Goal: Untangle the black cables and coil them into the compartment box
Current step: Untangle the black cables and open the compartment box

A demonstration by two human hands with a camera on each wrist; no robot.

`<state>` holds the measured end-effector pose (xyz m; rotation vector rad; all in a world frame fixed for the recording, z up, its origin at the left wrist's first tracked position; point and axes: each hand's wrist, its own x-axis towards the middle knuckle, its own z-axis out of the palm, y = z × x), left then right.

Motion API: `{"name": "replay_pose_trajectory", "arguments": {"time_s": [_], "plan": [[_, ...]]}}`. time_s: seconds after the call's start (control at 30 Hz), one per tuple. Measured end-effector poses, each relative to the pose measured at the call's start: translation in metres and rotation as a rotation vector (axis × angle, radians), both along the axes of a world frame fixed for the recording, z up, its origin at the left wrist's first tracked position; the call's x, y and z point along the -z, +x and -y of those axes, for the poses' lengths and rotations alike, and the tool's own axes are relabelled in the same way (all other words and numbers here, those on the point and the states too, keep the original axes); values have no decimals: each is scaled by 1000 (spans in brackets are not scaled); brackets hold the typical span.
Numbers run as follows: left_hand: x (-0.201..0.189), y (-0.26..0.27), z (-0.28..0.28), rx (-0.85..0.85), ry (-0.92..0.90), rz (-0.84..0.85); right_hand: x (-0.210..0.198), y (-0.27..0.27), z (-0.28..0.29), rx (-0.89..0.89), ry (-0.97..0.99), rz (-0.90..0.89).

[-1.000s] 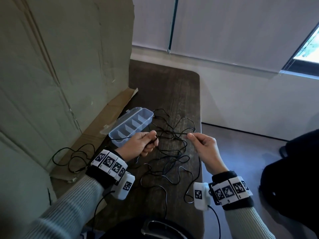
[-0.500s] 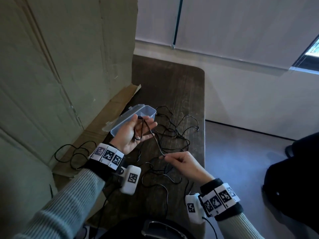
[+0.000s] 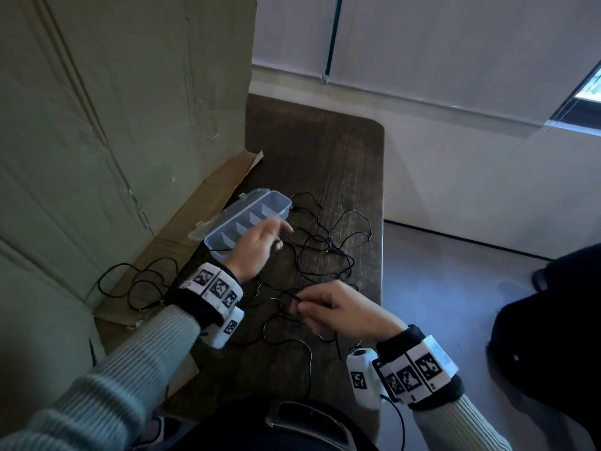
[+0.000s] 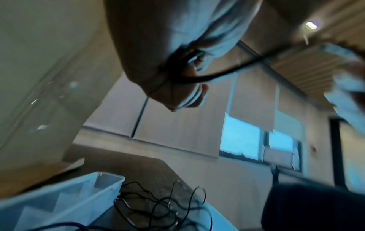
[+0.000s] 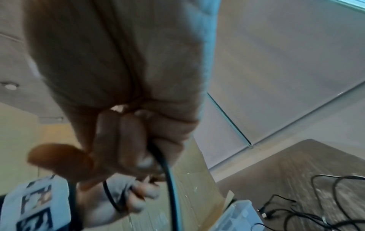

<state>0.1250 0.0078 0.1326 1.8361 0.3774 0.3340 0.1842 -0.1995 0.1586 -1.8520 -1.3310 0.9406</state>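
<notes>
Black cables are being worked loose beside an open compartment box on a dark table.

At the far left, a cardboard sheet point(image 3: 123, 131) is stood on edge, with a separate loop of cable lying on its flap. The compartment box point(image 3: 227, 227) is set just right of it, lid open, its long axis running from near left to far right. The left hand point(image 3: 257, 244) is held over the box's near end, palm down; half a second ago it was turned palm up with a strand across it. In the left wrist view its fingers point(image 4: 189, 95) are seen curled round a strand. The black cables point(image 3: 328, 245) are sprawled right of the box. Nearest, the right hand point(image 3: 338, 309) is kept low over the table, a strand pinched at its fingertips and led leftwards.
</notes>
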Motion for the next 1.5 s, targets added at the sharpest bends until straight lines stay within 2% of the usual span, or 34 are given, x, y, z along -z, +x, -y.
{"name": "replay_pose_trajectory", "arguments": {"time_s": [0.03, 0.07, 0.23, 0.33, 0.37, 0.5, 0.67, 0.73, 0.87, 0.97, 1.1, 1.17, 1.27, 1.4, 1.43, 1.5], "plan": [[4, -2, 4, 74, 144, -59, -5, 1, -1, 35, 60, 17], [8, -4, 8, 138, 199, -103, -8, 3, -2, 86, 114, 32], [5, -13, 28, 353, 15, -166, -1, 16, -9, 327, 301, -10], [0, -16, 34, 421, 260, -200, 8, 21, -10, 446, 328, -102], [-1, -16, 35, 415, 249, -192, 11, 21, -9, 475, 329, -125], [-7, -18, 36, 311, -182, -78, 15, 25, 0, 628, 368, -220], [-11, -20, 22, -31, -584, 52, 26, 29, 12, 697, 327, -321], [-14, -19, 16, -101, -716, 91, 30, 24, 13, 635, 301, -299], [-17, -16, 11, -76, -864, 171, 36, 15, 8, 525, 280, -198], [-21, -12, 12, -112, -1039, 237, 37, 8, 3, 367, 175, -124], [-21, -10, 11, -159, -1201, 196, 33, 0, 0, 140, 33, -54], [-18, -9, 9, -221, -1092, 170, 31, -4, -2, 51, -16, -19], [-14, -7, 9, -252, -638, 147, 23, -9, -3, 3, -47, 18], [0, -13, 13, -28, 5, 44, -1, -9, -4, 60, 108, -7], [2, -15, 14, 21, 92, 5, -7, -8, -5, 81, 156, -9], [5, -19, 15, 133, 134, -33, -14, -5, -8, 132, 239, 29]]}}
